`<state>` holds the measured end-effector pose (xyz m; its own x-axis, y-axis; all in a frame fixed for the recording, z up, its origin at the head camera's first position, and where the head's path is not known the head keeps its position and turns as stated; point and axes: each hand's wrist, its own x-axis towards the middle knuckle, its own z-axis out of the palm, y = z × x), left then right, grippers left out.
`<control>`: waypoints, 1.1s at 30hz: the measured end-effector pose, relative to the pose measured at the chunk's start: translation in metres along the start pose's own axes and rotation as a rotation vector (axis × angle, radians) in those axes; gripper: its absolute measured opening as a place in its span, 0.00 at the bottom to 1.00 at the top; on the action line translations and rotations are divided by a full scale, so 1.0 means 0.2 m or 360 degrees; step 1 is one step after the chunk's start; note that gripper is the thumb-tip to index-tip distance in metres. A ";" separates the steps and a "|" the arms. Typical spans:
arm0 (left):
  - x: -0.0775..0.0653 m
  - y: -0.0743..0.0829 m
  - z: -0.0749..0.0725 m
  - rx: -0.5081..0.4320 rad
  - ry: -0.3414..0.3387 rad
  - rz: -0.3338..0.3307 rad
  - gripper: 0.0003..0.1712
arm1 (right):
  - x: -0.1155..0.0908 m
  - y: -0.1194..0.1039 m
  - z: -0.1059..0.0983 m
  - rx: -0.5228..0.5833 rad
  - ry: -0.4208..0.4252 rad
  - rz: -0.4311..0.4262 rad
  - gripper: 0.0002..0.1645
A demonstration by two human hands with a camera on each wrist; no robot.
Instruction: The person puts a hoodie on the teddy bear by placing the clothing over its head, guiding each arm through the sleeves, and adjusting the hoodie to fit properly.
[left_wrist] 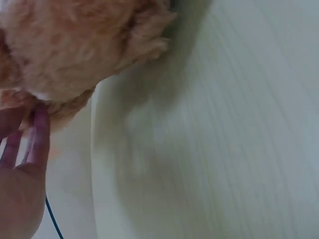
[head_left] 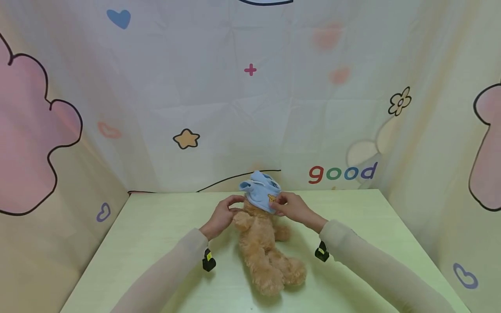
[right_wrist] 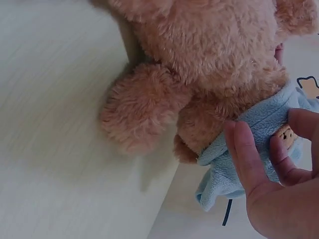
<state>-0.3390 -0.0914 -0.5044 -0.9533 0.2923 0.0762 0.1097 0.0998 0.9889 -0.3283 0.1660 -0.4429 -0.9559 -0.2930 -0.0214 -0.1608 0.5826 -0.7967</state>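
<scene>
A light brown teddy bear (head_left: pixel 256 237) lies on its back on the table, legs toward me. A small light blue fleece doll shirt (head_left: pixel 258 191) with short sleeves and a bear-face patch covers most of its head. My left hand (head_left: pixel 221 217) grips the side of the bear's head; in the left wrist view its fingers (left_wrist: pixel 40 134) press into the fur (left_wrist: pixel 75 50). With my right hand (head_left: pixel 295 208) I pinch the shirt (right_wrist: pixel 259 134) near the patch (right_wrist: pixel 285 135), close to its lower hem. The bear's face is hidden.
The pale green table (head_left: pixel 156 243) extends on both sides of the bear. Behind it hangs a printed curtain (head_left: pixel 219 95) with cartoon shapes and the word "good", and curtains also close off the left and right sides.
</scene>
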 end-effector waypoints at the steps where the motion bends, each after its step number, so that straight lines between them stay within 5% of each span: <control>1: 0.00 0.00 0.00 0.0002 0.0042 0.0028 0.26 | 0.00 -0.01 0.01 0.0050 -0.0003 0.0029 0.16; 9: 0.01 0.00 -0.02 0.0123 0.0143 0.0158 0.30 | 0.02 -0.01 0.06 0.0385 0.0006 0.0156 0.19; 20: 0.01 0.03 -0.08 -0.0018 -0.0313 -0.0081 0.43 | 0.03 0.04 0.10 0.0823 -0.0242 0.0179 0.18; 27: 0.02 0.16 -0.07 0.0172 -0.0192 -0.0071 0.42 | 0.04 0.06 0.10 0.1045 -0.0394 0.0170 0.22; 33: 0.03 0.26 -0.05 0.0262 -0.0151 -0.0123 0.41 | 0.01 0.07 0.11 0.1095 -0.0594 0.0013 0.40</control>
<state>-0.3414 -0.0940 -0.4503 -0.9306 0.3654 -0.0195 0.0890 0.2776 0.9566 -0.3278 0.1575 -0.4674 -0.7910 -0.5972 -0.1333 0.1509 0.0207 -0.9883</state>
